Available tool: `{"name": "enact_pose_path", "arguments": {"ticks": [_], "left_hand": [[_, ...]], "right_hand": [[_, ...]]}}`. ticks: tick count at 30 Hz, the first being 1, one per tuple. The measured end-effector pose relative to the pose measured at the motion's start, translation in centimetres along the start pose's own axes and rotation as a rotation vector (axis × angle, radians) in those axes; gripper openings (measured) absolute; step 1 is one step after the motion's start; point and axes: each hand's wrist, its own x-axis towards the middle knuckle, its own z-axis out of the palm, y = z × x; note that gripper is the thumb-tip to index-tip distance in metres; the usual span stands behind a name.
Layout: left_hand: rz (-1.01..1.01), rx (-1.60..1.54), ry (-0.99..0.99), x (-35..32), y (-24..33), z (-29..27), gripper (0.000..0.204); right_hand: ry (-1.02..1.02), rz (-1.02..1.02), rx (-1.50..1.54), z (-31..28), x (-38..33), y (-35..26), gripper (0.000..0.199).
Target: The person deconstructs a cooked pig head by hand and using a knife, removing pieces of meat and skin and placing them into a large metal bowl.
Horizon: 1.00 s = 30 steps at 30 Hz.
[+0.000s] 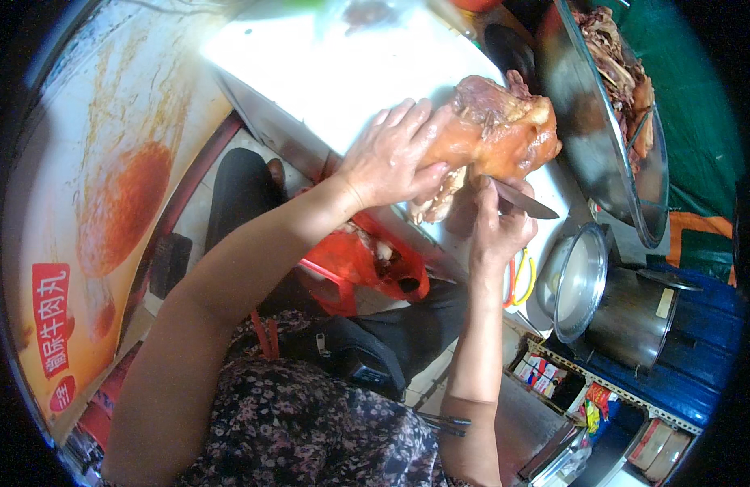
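Head view, frame centre: left hand (391, 154) grips a brown cooked meat joint (497, 130) on the white bench (326, 73) while right hand (498, 231) clenches what looks like a knife (525, 200).

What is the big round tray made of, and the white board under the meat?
The large round tray looks like shiny bare metal, probably steel, since it mirrors light. The flat white cutting board looks like smooth plastic, though glare leaves that unsure.

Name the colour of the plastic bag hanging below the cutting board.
Red-orange; the plastic bag shows best in the head view.
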Motion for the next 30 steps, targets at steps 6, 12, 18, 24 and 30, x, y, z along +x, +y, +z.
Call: {"name": "enact_pose_path", "arguments": {"ticks": [6, 12, 18, 24, 30], "left_hand": [[0.013, 0.010, 0.016, 0.0, 0.0, 0.1, 0.075], [0.000, 0.009, 0.002, 0.0, 0.0, 0.1, 0.075], [-0.001, 0.015, 0.008, -0.1, -0.1, 0.2, 0.075], [-0.005, -0.013, -0.004, 0.1, 0.0, 0.2, 0.075], [-0.001, 0.007, 0.011, 0.0, 0.0, -0.1, 0.075]], "right_hand": [[-0.010, 0.105, 0.092, -0.5, 0.4, -1.1, 0.017], [0.001, -0.144, -0.071, 0.2, 0.7, -0.5, 0.018], [0.019, -0.047, -0.027, -0.2, 0.6, -0.8, 0.018], [0.031, -0.236, -0.105, 0.5, 1.1, -1.1, 0.017], [0.029, -0.227, -0.088, 0.1, 1.2, -1.5, 0.016]]}}
